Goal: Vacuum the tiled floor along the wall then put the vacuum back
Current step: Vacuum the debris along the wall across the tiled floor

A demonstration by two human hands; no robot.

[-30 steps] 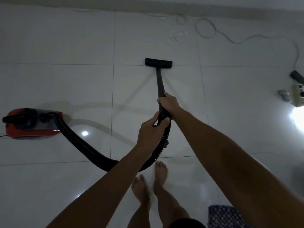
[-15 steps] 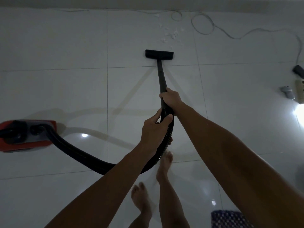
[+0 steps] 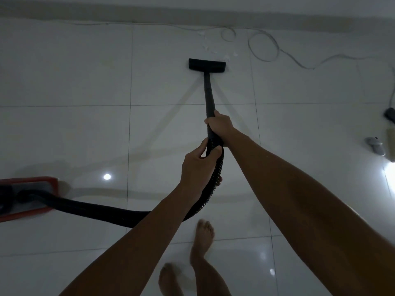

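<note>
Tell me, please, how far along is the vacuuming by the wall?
Mid-job. Both hands, left hand and right hand, grip the wand, and the floor head sits just short of the white scraps near the wall. Those scraps remain to be picked up, and the red vacuum is not yet put away.

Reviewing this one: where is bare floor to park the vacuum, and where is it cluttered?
Bare tiles lie left of the floor nozzle, between the wall and the red vacuum body. Crowded: paper scraps and looped cable by the wall, and gadgets at right.
</note>
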